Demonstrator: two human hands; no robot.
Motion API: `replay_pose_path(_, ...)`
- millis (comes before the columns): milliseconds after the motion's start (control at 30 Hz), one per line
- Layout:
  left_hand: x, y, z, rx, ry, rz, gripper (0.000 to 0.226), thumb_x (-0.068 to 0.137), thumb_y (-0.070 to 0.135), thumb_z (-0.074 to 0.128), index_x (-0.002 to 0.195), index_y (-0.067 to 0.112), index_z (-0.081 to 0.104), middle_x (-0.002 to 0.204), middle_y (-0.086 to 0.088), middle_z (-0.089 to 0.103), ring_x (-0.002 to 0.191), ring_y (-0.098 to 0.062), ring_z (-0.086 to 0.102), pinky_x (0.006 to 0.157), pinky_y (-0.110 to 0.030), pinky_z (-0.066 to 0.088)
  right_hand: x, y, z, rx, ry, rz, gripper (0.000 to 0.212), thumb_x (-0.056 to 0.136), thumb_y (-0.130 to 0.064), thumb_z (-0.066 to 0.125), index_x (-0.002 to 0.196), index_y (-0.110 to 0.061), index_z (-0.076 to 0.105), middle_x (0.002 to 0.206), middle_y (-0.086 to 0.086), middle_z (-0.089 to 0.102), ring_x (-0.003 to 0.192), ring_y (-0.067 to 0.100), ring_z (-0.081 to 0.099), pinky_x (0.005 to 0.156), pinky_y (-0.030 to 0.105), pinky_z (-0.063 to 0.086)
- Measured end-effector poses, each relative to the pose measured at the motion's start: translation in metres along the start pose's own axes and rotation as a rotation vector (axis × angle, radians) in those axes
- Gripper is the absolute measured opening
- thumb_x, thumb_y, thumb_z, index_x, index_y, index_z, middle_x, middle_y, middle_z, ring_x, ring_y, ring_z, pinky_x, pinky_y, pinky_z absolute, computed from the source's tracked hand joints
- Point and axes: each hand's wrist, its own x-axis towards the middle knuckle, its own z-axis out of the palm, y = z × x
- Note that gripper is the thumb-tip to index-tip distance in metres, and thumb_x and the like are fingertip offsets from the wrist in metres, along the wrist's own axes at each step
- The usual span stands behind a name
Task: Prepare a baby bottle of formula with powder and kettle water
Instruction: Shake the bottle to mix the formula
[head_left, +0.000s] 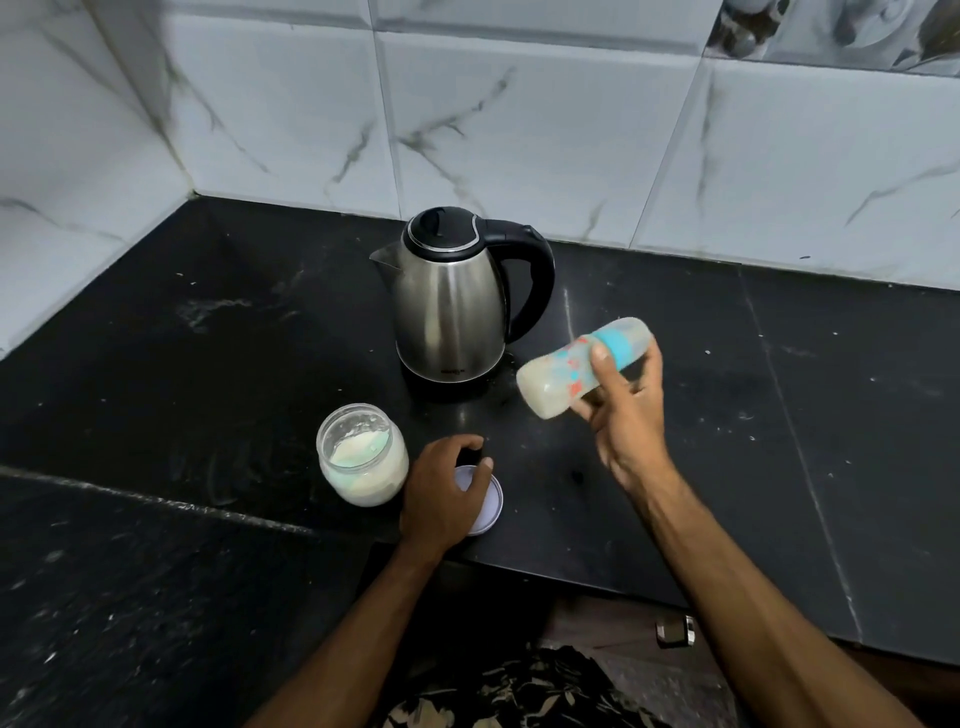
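Right hand (626, 415) grips tilted baby bottle (571, 371) above counter (779, 415); left hand (447, 493), fingers curled, rests on jar lid (491, 506) near front edge.

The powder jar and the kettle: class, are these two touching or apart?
Apart. The head view shows the open powder jar standing nearer the counter's front edge, with a plain strip of bare black counter between it and the kettle.
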Motion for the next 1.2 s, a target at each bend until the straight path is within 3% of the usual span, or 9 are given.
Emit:
replay_pose_path(167,0.001,-0.008,-0.002,0.033,-0.096,-0.017,0.044,0.068,0.021,0.083,0.110,0.018,0.069,0.106,0.013,0.062,0.103,-0.010,0.058,0.086,-0.020,0.042,-0.027,0.021,-0.009,-0.294,-0.421,0.170,0.078,0.081,-0.013,0.080,0.142,-0.039,0.039,0.110,0.013,0.073,0.101,0.027,0.072,0.071,0.038,0.060)
replay_pose_path(267,0.001,-0.003,-0.002,0.021,-0.019,-0.025,0.031,0.077,0.027,0.073,0.107,0.019,0.069,0.103,0.017,0.062,0.102,-0.010,0.059,0.087,-0.021,0.041,-0.016,0.011,-0.007,-0.222,-0.243,0.063,0.077,0.079,-0.018,0.080,0.142,-0.035,0.040,0.110,0.009,0.074,0.099,0.025,0.072,0.068,0.038,0.061)
replay_pose_path(400,0.000,0.000,0.000,0.001,-0.001,-0.003,0.025,0.083,0.033,0.064,0.104,0.021,0.070,0.102,0.014,0.067,0.101,-0.007,0.059,0.092,-0.027,0.046,-0.002,0.000,-0.005,0.000,0.010,-0.009,0.072,0.082,-0.023,0.072,0.145,-0.020,0.036,0.122,0.017,0.067,0.103,0.028,0.069,0.068,0.039,0.061)
replay_pose_path(500,0.002,-0.004,-0.002,0.002,-0.017,-0.005,0.031,0.075,0.031,0.070,0.104,0.019,0.069,0.101,0.013,0.066,0.098,-0.009,0.058,0.088,-0.024,0.044,-0.021,0.015,-0.004,-0.130,-0.190,0.100,0.076,0.078,-0.021,0.076,0.143,-0.029,0.038,0.111,0.013,0.071,0.095,0.025,0.072,0.064,0.034,0.060)
replay_pose_path(600,0.002,-0.007,-0.002,0.008,-0.076,-0.010,0.042,0.069,0.029,0.075,0.109,0.017,0.069,0.108,0.006,0.068,0.102,-0.012,0.060,0.088,-0.028,0.046,-0.033,0.021,-0.006,-0.267,-0.408,0.142,0.080,0.076,-0.017,0.082,0.141,-0.038,0.040,0.107,0.009,0.074,0.097,0.024,0.073,0.070,0.035,0.060)
replay_pose_path(767,-0.001,0.000,0.000,-0.006,0.004,0.003,0.025,0.083,0.032,0.064,0.103,0.019,0.070,0.103,0.013,0.068,0.101,-0.011,0.060,0.092,-0.031,0.047,-0.005,-0.003,0.000,0.016,0.005,-0.018,0.071,0.081,-0.022,0.071,0.143,-0.019,0.038,0.111,0.008,0.071,0.098,0.025,0.070,0.063,0.034,0.061)
replay_pose_path(833,0.000,-0.001,0.000,0.002,0.009,0.001,0.024,0.082,0.031,0.066,0.103,0.020,0.069,0.101,0.016,0.065,0.100,-0.011,0.061,0.091,-0.030,0.047,-0.007,0.001,0.000,0.008,-0.026,0.006,0.071,0.082,-0.022,0.071,0.144,-0.019,0.036,0.112,0.009,0.071,0.098,0.025,0.071,0.064,0.036,0.061)
replay_pose_path(967,0.002,-0.007,-0.001,-0.001,-0.090,-0.040,0.040,0.070,0.025,0.081,0.107,0.017,0.070,0.105,0.010,0.067,0.101,-0.015,0.062,0.088,-0.030,0.048,-0.028,0.018,-0.004,-0.265,-0.381,0.151,0.081,0.081,-0.016,0.082,0.145,-0.035,0.036,0.111,0.014,0.073,0.100,0.027,0.073,0.067,0.036,0.060)
replay_pose_path(1200,-0.001,0.002,-0.001,-0.003,-0.002,0.004,0.024,0.083,0.030,0.065,0.103,0.018,0.070,0.102,0.012,0.068,0.101,-0.012,0.061,0.092,-0.030,0.047,-0.001,-0.007,-0.001,0.076,0.018,-0.013,0.069,0.083,-0.022,0.070,0.143,-0.017,0.037,0.113,0.007,0.071,0.095,0.023,0.071,0.065,0.037,0.060)
